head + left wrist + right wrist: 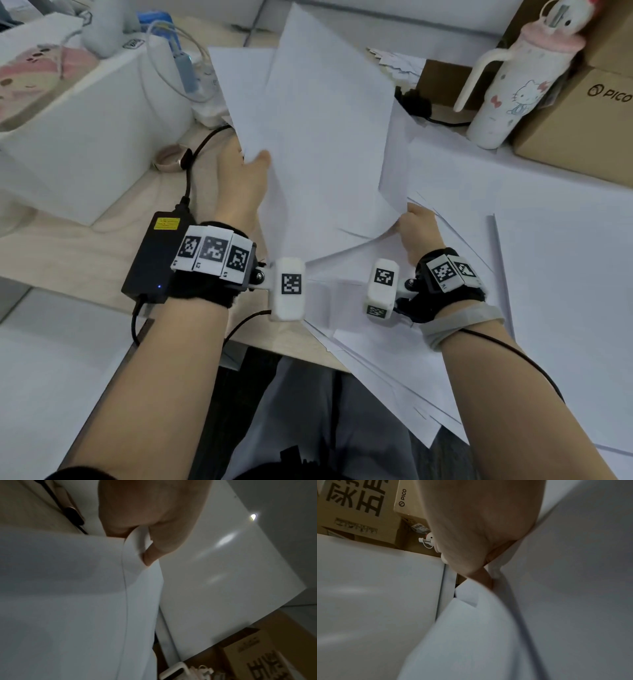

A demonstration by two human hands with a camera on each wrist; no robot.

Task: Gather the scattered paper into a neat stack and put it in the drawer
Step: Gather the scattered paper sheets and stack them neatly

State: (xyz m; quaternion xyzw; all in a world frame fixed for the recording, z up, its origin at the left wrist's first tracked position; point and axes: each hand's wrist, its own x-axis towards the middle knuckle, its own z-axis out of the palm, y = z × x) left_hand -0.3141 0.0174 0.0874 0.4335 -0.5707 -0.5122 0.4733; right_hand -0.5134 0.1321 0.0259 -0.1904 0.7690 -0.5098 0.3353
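Across the desk [102,240] paper lay scattered; my left hand [241,185] and right hand [418,229] pinched raised sheets [325,137], needing edges squared toward twelve o'clock.

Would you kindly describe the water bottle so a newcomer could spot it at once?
Look to the far right of the desk, where the brown cardboard boxes stand. The water bottle stands upright against them: white, with a cartoon cat print, pink lid and curved white handle, unlike the flat paper sheets around.
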